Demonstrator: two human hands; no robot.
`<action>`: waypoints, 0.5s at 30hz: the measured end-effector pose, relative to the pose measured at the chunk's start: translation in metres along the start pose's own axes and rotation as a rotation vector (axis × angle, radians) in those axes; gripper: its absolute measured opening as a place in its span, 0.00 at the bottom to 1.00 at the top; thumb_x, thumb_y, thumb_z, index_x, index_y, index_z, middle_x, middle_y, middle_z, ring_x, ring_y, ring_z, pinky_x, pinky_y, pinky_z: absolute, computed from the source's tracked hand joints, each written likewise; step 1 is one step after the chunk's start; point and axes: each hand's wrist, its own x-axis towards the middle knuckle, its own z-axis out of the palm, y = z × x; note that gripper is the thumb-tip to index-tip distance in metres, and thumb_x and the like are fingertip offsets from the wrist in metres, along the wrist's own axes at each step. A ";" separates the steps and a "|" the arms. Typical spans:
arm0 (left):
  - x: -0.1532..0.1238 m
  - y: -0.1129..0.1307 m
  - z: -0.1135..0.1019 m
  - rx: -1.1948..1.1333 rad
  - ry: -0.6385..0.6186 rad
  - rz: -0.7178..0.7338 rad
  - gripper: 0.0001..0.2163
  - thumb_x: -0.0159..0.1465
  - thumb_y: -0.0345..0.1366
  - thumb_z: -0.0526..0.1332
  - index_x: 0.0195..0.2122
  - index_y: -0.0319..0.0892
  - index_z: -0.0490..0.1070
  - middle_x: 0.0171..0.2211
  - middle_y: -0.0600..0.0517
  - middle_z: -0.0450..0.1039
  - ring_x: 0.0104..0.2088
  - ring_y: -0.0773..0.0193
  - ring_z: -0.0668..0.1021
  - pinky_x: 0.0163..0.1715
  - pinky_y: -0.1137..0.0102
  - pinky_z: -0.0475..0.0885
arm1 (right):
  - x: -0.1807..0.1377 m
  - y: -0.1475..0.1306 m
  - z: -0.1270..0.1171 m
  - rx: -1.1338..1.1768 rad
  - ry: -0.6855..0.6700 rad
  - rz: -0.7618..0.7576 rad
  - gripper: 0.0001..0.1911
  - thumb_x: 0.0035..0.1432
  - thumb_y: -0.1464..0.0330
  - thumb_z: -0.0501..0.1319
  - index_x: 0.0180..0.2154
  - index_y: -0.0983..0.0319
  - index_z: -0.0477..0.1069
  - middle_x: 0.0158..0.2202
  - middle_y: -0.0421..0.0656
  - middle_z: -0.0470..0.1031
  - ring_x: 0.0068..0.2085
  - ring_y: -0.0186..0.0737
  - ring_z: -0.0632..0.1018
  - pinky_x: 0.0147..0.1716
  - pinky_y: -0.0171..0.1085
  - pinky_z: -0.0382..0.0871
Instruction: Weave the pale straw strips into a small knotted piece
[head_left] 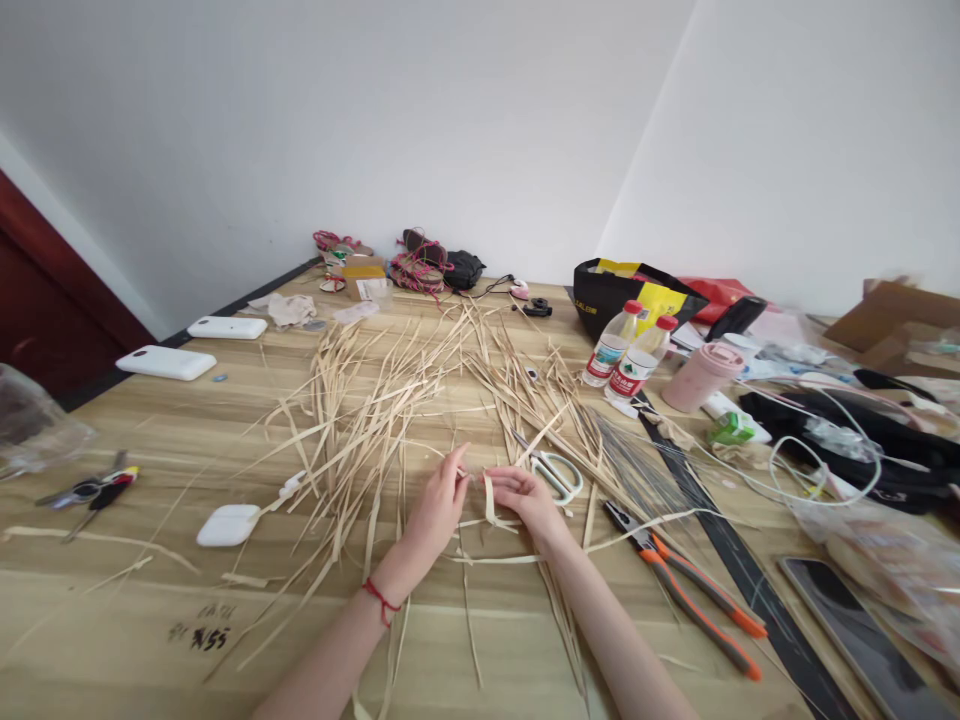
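Note:
Both hands meet over the table among pale, flat straw strips [360, 400]. My left hand [437, 503], with a red cord round its wrist, has its fingertips pinched together; what lies in them is too small to name. Close on its right, my right hand [527, 500] is closed on a straw strip [489, 500] that bends down from its fingers. White-handled scissors [559, 478] lie just beyond my right hand. Orange-and-black pliers [686, 580] rest to its right, beside a bundle of thin grey wires [645, 465].
At the right stand two water bottles [634, 362], a pink cup [703, 376] and a black-and-yellow bag [600, 295]. A phone [855, 625] lies near the right edge. White devices [166, 363], a white case [229, 525] and small tools [97, 490] lie at the left.

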 end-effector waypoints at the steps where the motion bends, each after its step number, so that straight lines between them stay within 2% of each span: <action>1: 0.000 0.001 0.000 -0.009 0.007 0.000 0.21 0.61 0.30 0.51 0.56 0.47 0.53 0.36 0.50 0.67 0.36 0.62 0.73 0.39 0.65 0.68 | 0.000 0.000 0.001 -0.014 -0.005 -0.025 0.18 0.36 0.67 0.69 0.34 0.63 0.73 0.37 0.47 0.77 0.38 0.42 0.77 0.41 0.40 0.69; 6: 0.000 0.011 -0.003 -0.155 -0.033 0.013 0.13 0.61 0.32 0.51 0.48 0.46 0.61 0.36 0.51 0.66 0.36 0.64 0.72 0.41 0.66 0.68 | 0.002 0.003 0.004 -0.094 -0.034 -0.102 0.18 0.38 0.68 0.68 0.36 0.62 0.72 0.34 0.45 0.78 0.37 0.43 0.77 0.42 0.43 0.69; 11: -0.003 0.023 -0.009 -0.286 -0.106 0.014 0.16 0.62 0.34 0.50 0.52 0.45 0.57 0.38 0.51 0.66 0.39 0.64 0.71 0.44 0.65 0.67 | 0.003 0.007 0.005 -0.169 -0.090 -0.187 0.18 0.40 0.70 0.66 0.39 0.60 0.71 0.37 0.45 0.76 0.39 0.42 0.76 0.41 0.41 0.68; 15: -0.005 0.026 -0.011 -0.347 -0.138 0.044 0.18 0.63 0.32 0.49 0.55 0.44 0.53 0.41 0.49 0.65 0.41 0.63 0.70 0.47 0.64 0.65 | 0.002 0.006 0.006 -0.206 -0.116 -0.211 0.21 0.42 0.70 0.64 0.42 0.59 0.69 0.38 0.44 0.75 0.39 0.41 0.75 0.38 0.38 0.67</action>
